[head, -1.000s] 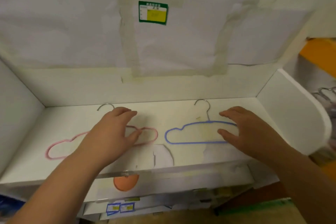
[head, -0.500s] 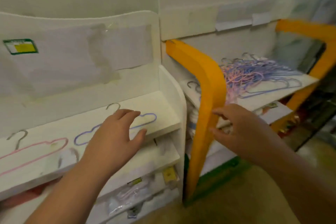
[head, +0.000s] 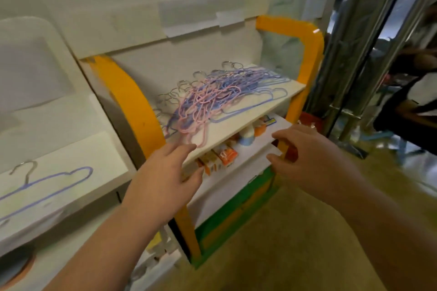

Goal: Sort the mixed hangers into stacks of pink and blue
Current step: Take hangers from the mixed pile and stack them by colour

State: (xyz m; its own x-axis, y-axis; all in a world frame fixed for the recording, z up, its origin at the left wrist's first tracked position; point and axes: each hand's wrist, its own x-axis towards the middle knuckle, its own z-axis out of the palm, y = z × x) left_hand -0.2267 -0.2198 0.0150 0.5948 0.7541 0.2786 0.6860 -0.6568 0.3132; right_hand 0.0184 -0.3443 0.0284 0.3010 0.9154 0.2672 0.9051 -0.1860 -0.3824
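Observation:
A tangled pile of pink and blue wire hangers lies on the top shelf of an orange-framed rack. A single blue hanger lies flat on the white shelf at the left. My left hand hovers just in front of the pile's near edge, fingers extended and holding nothing. My right hand is held out to the right, below the shelf's front edge, with loosely curved fingers and nothing in it.
Orange rack posts flank the hanger shelf. Below it a lower shelf holds small orange cartons and a bottle. Metal poles stand at the right, with a seated person beyond. The floor is tan.
My view has swung right from the white shelf to the orange rack. Both hands left the single pink and blue hangers and moved toward the mixed pile.

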